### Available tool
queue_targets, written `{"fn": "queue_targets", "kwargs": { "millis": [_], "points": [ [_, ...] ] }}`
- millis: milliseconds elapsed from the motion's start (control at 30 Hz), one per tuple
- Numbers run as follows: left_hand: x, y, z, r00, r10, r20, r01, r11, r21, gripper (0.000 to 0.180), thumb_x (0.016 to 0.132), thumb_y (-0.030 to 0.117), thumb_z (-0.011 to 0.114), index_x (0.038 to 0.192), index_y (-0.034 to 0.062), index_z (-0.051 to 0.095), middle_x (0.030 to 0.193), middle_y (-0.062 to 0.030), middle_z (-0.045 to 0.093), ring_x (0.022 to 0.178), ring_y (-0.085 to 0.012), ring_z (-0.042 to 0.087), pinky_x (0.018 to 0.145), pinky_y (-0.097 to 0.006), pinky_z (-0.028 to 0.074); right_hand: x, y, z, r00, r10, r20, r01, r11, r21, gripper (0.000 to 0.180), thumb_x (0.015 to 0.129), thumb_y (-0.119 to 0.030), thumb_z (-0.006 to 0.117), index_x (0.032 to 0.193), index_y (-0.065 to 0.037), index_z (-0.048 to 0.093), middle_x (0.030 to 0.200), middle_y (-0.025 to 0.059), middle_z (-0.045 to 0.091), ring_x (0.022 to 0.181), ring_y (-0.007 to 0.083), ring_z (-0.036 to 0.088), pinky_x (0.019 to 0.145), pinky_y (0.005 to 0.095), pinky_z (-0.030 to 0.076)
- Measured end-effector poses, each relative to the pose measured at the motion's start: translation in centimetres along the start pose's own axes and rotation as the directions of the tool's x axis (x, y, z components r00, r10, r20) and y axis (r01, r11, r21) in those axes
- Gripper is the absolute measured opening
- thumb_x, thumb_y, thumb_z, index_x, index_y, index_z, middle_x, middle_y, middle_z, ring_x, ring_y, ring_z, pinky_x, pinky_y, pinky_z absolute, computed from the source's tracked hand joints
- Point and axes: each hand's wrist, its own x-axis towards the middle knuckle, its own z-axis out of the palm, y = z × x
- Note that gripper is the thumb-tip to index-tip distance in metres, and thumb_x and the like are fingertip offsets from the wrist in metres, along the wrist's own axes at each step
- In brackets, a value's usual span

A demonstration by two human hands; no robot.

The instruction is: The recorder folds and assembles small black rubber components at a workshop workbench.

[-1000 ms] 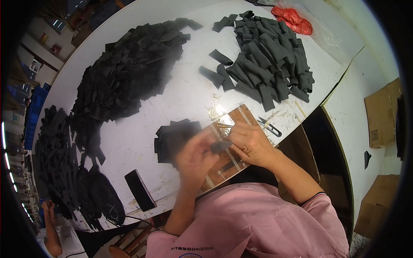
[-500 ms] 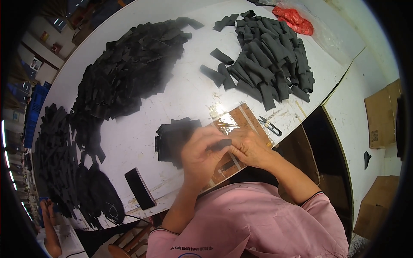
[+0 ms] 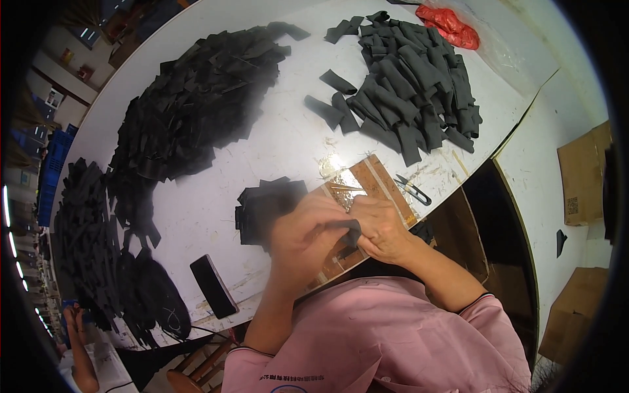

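A small dark grey fabric piece is held between my two hands, over the near part of a brown board. My left hand is closed on its left part, fingers curled and slightly blurred. My right hand pinches its right end, which bends round beside the thumb. Just left of my left hand lies a stack of flat dark fabric pieces, partly covered by that hand. The brown board with pale strips sits beneath both hands at the table edge.
Thread snips rest right of the board. A heap of rolled grey fabric tubes stands far right, near a red plastic bag. Loose dark pieces are piled far left. A phone lies near the front edge; cardboard boxes stand right.
My hands have turned and drawn slightly apart, the left one moving a little left. More of the fabric piece now shows between them, bent at its right end.
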Motion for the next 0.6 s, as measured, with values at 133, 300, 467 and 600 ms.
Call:
{"fn": "queue_targets", "kwargs": {
  "millis": [133, 300, 467, 600],
  "points": [
    [-0.4, -1.1, 0.5, 0.998, -0.04, 0.043, 0.04, 0.999, -0.015, 0.02, 0.068, -0.009, 0.058, 0.087, -0.0027, 0.057, 0.081, -0.0104, 0.057, 0.077, -0.0168, 0.054, 0.069, -0.024, 0.042, -1.6, 2.1, 2.5, 0.994, 0.105, -0.017, -0.104, 0.993, 0.061, 0.012, 0.073, -0.012, 0.057, 0.068, -0.003, 0.051, 0.061, 0.0107, 0.051, 0.058, 0.0287, 0.051, 0.053, 0.0365, 0.042],
    [-0.4, 0.3, 0.6, 0.993, -0.058, -0.102, 0.027, 0.96, -0.28, 0.015, 0.073, -0.006, 0.057, 0.087, -0.0024, 0.058, 0.085, -0.0099, 0.057, 0.08, -0.0173, 0.054, 0.072, -0.026, 0.042, -1.0, 1.5, 1.6, 0.996, 0.085, 0.041, -0.083, 0.995, -0.047, 0.012, 0.071, -0.012, 0.058, 0.067, -0.003, 0.051, 0.061, 0.0103, 0.051, 0.06, 0.0285, 0.052, 0.053, 0.0368, 0.042],
    [-0.8, 0.1, 1.0, 0.971, -0.082, -0.223, -0.015, 0.915, -0.404, 0.012, 0.079, 0.007, 0.056, 0.088, -0.0007, 0.057, 0.086, -0.0107, 0.056, 0.081, -0.0201, 0.052, 0.074, -0.032, 0.041, 0.3, 0.5, -0.1, 0.992, 0.075, 0.105, -0.064, 0.992, -0.108, 0.015, 0.07, -0.014, 0.06, 0.066, -0.003, 0.051, 0.062, 0.0099, 0.052, 0.061, 0.028, 0.052, 0.055, 0.0368, 0.042],
    [-1.2, 0.2, -0.3, 0.921, -0.177, -0.347, -0.116, 0.724, -0.68, 0.013, 0.081, 0.016, 0.057, 0.083, 0.0027, 0.057, 0.082, -0.0097, 0.055, 0.083, -0.0213, 0.049, 0.076, -0.036, 0.04, 1.7, -1.3, -1.6, 0.984, 0.061, 0.169, -0.038, 0.99, -0.136, 0.02, 0.069, -0.018, 0.062, 0.064, -0.003, 0.051, 0.062, 0.0103, 0.052, 0.062, 0.0284, 0.052, 0.056, 0.0376, 0.042]
  ]
}}
